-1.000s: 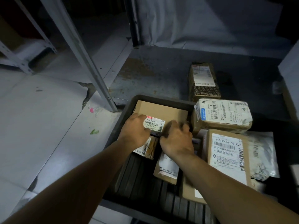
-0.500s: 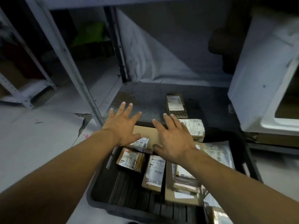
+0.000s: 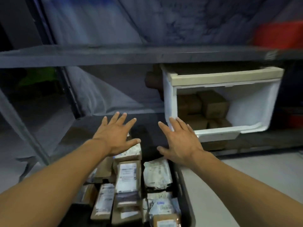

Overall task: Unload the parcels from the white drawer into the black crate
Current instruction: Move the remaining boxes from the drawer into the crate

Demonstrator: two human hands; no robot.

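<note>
A: Since half a second back both hands have lifted off the parcels and gone forward; view swung up too, whole drawer front now in shot.

B: Hand state?

A: Left hand [image 3: 115, 135] spread wide, fingers straight, palm down, holding nothing. Right hand [image 3: 179, 141] same, splayed flat, nothing held. Its fingertips [image 3: 171, 119] overlap the lower left corner of the white drawer [image 3: 168, 99]; contact or just in front, can't tell, frame is motion-blurred.

B: Drawer?

A: White moulded plastic, boxy, cream lip along the top, big cut-out front. Sits on the lower shelf board [image 3: 101, 126] of the grey metal shelf [image 3: 114, 54], right of centre, long axis across the frame, opening facing the camera. Brown cardboard parcels [image 3: 211, 104] stacked inside, squarish blocks, up and right of the right hand, well apart from the left.

B: Crate?

A: Black crate [image 3: 185, 190] on the floor below the hands, hard plastic, rounded rim, long axis running away from the camera toward the shelf. Packed with unloaded parcels [image 3: 127, 176]: flat cardboard boxes with white printed labels, mostly lengthwise along the crate. One crinkly grey poly mailer [image 3: 157, 174] on the right side, under the right wrist. Left hand hangs over the crate's far end, above a taped box.

B: Rest?

A: Pale sheeting [image 3: 91, 89] draped behind the shelf, red blur [image 3: 278, 35] top right, light floor [image 3: 246, 185].
</note>
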